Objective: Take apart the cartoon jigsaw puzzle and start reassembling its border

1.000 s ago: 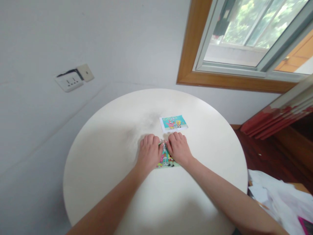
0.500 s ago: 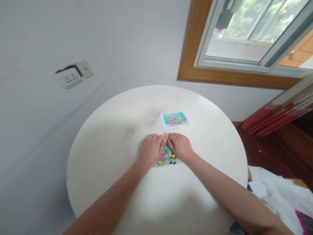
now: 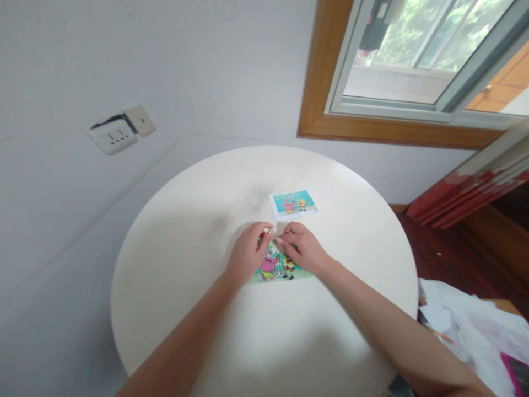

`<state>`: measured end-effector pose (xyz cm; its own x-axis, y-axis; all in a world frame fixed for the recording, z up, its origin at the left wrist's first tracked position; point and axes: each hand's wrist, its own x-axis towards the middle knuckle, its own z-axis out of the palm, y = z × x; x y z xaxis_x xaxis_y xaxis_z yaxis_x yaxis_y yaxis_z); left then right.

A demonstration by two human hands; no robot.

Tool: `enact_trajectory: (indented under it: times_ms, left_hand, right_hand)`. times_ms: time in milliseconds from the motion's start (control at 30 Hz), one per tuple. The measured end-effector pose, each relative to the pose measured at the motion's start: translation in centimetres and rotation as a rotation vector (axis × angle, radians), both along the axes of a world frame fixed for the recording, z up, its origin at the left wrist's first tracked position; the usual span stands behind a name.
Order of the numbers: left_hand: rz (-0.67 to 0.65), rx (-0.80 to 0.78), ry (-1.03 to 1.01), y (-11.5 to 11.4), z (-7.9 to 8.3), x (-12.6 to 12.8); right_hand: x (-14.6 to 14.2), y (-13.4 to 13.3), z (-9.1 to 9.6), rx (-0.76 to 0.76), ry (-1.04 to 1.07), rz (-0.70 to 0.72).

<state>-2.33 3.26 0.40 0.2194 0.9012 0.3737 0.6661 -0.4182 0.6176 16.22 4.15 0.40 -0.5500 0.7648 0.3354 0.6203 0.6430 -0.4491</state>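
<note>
A colourful cartoon puzzle (image 3: 276, 268) lies flat near the middle of the round white table (image 3: 173, 264). My left hand (image 3: 247, 255) and my right hand (image 3: 301, 249) rest on its far part, side by side. Their fingertips are pinched together over the puzzle's upper middle, touching each other. Whether a small piece sits between the fingers is hidden. Just beyond the hands lies a small card (image 3: 292, 203) with the same cartoon picture.
A white wall with a power socket (image 3: 112, 135) rises behind the table. A wood-framed window (image 3: 397, 82) is at the upper right. Red-edged curtain cloth (image 3: 467, 187) hangs at right. White papers and clutter (image 3: 467, 336) lie low at the right.
Both hands have lifted from lying flat on the puzzle and curled into pinches at its upper middle. More of the puzzle's picture now shows below them.
</note>
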Motion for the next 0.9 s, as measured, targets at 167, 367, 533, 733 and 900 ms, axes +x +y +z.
enact_trajectory:
  times_ms: [167, 367, 533, 733, 900]
  left_hand:
    - [-0.104, 0.028, 0.224, -1.3, 0.4, -0.6]
    - [-0.014, 0.032, 0.469, -3.6, 0.6, 0.0]
    - [0.018, 0.042, 0.554, -3.9, 0.5, 0.7]
    - [-0.060, 0.052, 0.554, -3.2, 0.0, 0.5]
    - [-0.006, 0.023, 0.485, -2.7, -0.7, 0.3]
  right_hand:
    - [1.4, -0.9, 1.4, -0.032, -0.075, 0.087]
    - [3.4, -2.6, 1.6, 0.016, -0.226, 0.021]
    - [3.1, -2.9, 0.9, 0.010, -0.270, -0.031]
    - [3.1, -2.2, 0.8, -0.061, -0.172, 0.054]
    - [2.8, -2.3, 0.7, -0.084, -0.145, 0.079]
